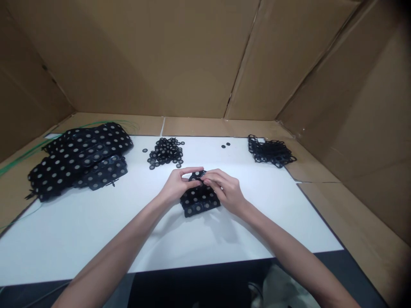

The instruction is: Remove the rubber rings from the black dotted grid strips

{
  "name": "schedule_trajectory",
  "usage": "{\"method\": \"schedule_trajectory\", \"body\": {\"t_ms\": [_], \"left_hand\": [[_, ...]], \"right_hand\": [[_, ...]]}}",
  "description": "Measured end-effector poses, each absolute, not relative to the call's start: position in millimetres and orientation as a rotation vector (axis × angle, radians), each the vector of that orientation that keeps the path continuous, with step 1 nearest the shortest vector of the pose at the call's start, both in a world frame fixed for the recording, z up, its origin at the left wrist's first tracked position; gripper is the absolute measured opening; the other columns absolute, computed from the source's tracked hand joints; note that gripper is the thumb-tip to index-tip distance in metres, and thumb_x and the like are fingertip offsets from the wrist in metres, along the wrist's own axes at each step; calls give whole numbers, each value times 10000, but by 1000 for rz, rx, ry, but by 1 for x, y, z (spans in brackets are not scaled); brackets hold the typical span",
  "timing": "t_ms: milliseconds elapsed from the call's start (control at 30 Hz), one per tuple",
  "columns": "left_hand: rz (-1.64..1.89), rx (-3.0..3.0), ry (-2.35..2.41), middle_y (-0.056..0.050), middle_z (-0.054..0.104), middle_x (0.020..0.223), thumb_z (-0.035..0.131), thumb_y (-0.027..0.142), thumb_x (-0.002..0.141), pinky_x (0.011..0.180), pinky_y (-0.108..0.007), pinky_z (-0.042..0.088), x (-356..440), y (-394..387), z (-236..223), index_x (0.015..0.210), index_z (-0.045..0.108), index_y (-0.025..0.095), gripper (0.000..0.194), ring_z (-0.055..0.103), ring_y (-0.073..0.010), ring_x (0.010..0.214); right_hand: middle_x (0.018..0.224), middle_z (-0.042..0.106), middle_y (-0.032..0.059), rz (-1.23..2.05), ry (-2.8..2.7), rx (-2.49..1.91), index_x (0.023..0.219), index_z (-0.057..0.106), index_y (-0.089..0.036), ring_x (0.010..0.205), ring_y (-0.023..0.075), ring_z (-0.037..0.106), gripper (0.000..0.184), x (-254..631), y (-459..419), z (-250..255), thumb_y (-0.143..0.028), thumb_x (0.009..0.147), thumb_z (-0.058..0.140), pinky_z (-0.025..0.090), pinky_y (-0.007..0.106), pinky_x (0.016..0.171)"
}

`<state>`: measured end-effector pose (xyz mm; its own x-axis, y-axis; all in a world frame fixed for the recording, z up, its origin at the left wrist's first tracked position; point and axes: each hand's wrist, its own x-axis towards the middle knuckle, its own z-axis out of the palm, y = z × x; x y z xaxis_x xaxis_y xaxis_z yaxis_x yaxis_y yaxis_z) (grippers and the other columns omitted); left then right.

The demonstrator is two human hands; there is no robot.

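Note:
A small black panel (199, 200) dotted with rows of grey discs lies on the white table in front of me, its far end between my hands. My left hand (177, 185) grips its far left edge, with the thumb on top and the index finger stretched along the far side. At the panel's far right part, the fingertips of my right hand (225, 188) are pinched together against the surface. Whatever may be between those fingertips is too small and covered to make out.
Left lies a large heap of black dotted panels (80, 156), with green strands (24, 154) behind. A pile of loose black-rimmed discs (165, 152) sits beyond my hands, and two dark discs (225, 145) lie apart. Black open-ring frames (271, 152) are stacked right. Cardboard walls (154, 55) surround the table.

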<state>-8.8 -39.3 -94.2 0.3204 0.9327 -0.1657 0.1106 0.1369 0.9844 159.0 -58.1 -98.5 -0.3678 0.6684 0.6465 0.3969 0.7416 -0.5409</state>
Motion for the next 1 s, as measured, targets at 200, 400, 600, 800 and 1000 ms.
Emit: {"method": "schedule_trajectory", "body": {"t_ms": [200, 400, 600, 800, 1000], "left_hand": [[838, 1259, 1072, -12, 681, 689, 679, 236, 600, 668, -276, 430, -11, -36, -95, 1102, 591, 191, 512, 575, -135, 583], [927, 1296, 1060, -48, 671, 909, 643, 214, 630, 718, -286, 431, -9, -38, -95, 1083, 589, 198, 456, 595, -152, 713], [938, 1394, 1097, -62, 671, 915, 620, 190, 632, 794, -289, 404, -9, -36, -92, 861, 670, 149, 238, 584, -181, 842], [922, 1418, 1185, -69, 676, 896, 652, 271, 621, 766, -306, 415, -10, -37, -90, 902, 672, 150, 307, 588, -195, 814], [1011, 1474, 1172, -45, 658, 985, 678, 238, 598, 843, -317, 394, -10, -37, -93, 932, 667, 184, 339, 571, -214, 927]], "right_hand": [[747, 605, 38, 313, -1704, -825, 848, 602, -189, 707, 140, 580, 165, 169, -63, -90, -164, 836, 439, 508, 295, 624], [731, 594, 45, 314, -1724, -812, 791, 598, -176, 680, 138, 569, 181, 174, -62, -87, -149, 836, 425, 493, 292, 597], [766, 605, 40, 315, -1777, -790, 839, 590, -192, 728, 142, 578, 163, 172, -62, -89, -146, 833, 434, 503, 294, 628], [748, 610, 40, 348, -1804, -745, 832, 590, -191, 729, 145, 576, 157, 175, -62, -82, -155, 835, 437, 502, 303, 625], [779, 603, 43, 362, -1814, -725, 861, 585, -195, 762, 142, 570, 160, 174, -64, -83, -132, 832, 441, 505, 306, 647]]}}
